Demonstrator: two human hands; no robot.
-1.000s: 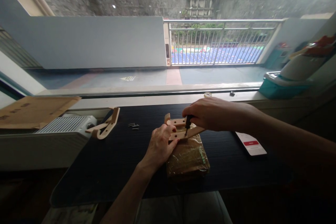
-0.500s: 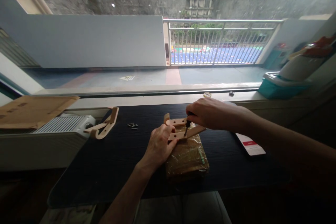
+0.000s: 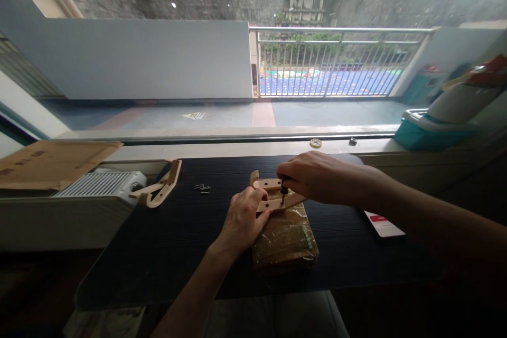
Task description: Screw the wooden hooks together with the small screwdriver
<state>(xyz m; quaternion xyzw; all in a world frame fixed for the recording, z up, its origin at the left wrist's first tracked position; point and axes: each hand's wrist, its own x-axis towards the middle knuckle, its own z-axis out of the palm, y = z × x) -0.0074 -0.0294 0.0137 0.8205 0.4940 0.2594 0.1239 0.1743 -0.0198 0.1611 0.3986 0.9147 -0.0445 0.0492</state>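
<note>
My right hand (image 3: 311,173) is closed around the dark handle of a screwdriver (image 3: 284,187), held upright. Its tip meets the near bar of a light wooden bracket (image 3: 274,204), which has drilled holes and a curled end. My left hand (image 3: 242,216) pinches that bracket at its left side, thumb in front and fingers over the top. Beneath the bracket lies a brown parcel (image 3: 285,237) wrapped in clear tape. Whether a screw sits under the tip is too small to tell. A similar wooden bracket (image 3: 168,185) rests at the table's left edge, with several loose screws (image 3: 203,188) nearby.
The black table (image 3: 166,253) stands against a window sill (image 3: 237,150). A roll of tape (image 3: 316,143) and a small metal item (image 3: 353,141) lie on the sill. A white and red card or box (image 3: 385,224) is partly behind my right forearm. A radiator (image 3: 103,185) with cardboard (image 3: 59,163) stands left.
The view has shifted slightly. My right hand has turned a little around the screwdriver, its wrist lower. My left hand keeps its hold on the bracket.
</note>
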